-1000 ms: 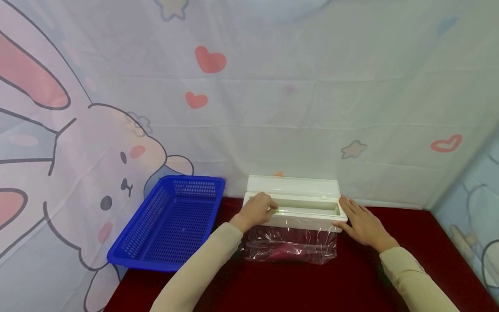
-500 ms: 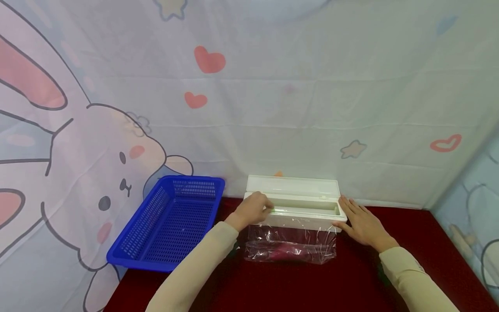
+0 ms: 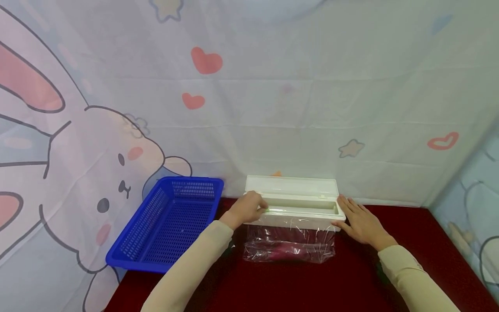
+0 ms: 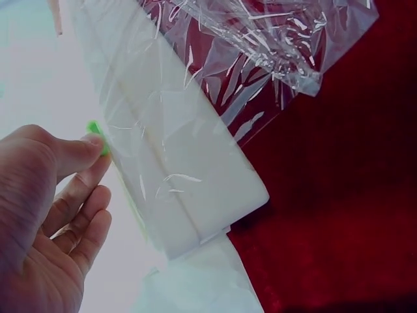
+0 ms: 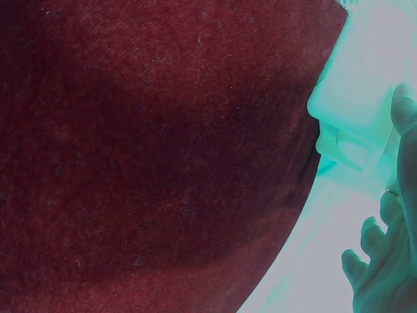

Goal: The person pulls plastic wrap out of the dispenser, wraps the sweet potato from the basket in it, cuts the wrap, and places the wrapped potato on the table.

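A white cling film dispenser box (image 3: 294, 222) stands lengthwise against the backdrop, its lid (image 3: 291, 184) raised at the back. Clear cling film (image 3: 289, 251) hangs over its front and lies crumpled on the red cloth. My left hand (image 3: 245, 208) is at the box's left end. In the left wrist view, thumb and index finger pinch a small green slide cutter (image 4: 98, 137) on the box edge. My right hand (image 3: 362, 223) rests against the right end, fingers extended; the right wrist view shows them beside the box (image 5: 358, 72), washed out by glare.
A blue perforated basket (image 3: 132, 264) stands to the left of the box. Dark red cloth (image 3: 296, 286) covers the table. Behind it hangs a pale printed backdrop (image 3: 265, 130) with a rabbit, hearts and stars.
My left hand has slid left along the box edge with the green slide cutter. The right hand stays against the right end, and the hanging film looks much the same.
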{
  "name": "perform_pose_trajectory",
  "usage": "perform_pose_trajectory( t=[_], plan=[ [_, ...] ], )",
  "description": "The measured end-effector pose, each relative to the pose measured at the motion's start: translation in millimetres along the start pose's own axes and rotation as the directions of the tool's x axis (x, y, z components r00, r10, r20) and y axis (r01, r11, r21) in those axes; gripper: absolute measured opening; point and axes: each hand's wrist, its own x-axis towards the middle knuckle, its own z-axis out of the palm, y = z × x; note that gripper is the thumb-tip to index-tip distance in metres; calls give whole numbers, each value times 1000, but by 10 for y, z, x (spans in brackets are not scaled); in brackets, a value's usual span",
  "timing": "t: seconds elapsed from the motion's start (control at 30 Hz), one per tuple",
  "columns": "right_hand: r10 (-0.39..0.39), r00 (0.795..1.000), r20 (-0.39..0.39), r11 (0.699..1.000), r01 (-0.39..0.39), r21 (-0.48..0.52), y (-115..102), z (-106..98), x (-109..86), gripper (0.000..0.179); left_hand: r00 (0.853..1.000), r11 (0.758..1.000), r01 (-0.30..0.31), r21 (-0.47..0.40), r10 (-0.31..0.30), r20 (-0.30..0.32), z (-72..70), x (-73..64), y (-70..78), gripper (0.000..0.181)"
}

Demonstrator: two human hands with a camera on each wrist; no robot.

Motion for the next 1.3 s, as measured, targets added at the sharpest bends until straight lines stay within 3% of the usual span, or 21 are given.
perform_pose_trajectory(
  t=[0.4,0.63,0.9,1.3],
  plan=[
    [5,1000,6,1000,-5,1,-14,5,-2,88,1000,1000,9,2,-9,11,-19,-25,-40,16],
    [13,1000,13,1000,-13,5,-47,2,-6,88,1000,999,-19,-27,20,20,-37,-57,-70,16],
    [16,1000,9,1000,-16,-8,-34,-12,-15,88,999,1000,3,-21,-2,39,-107,-101,-107,16],
    [15,1000,8,1000,-15,-7,-42,-41,-14,88,998,999,33,-11,-33,58,-224,-167,-154,48]
  ],
)
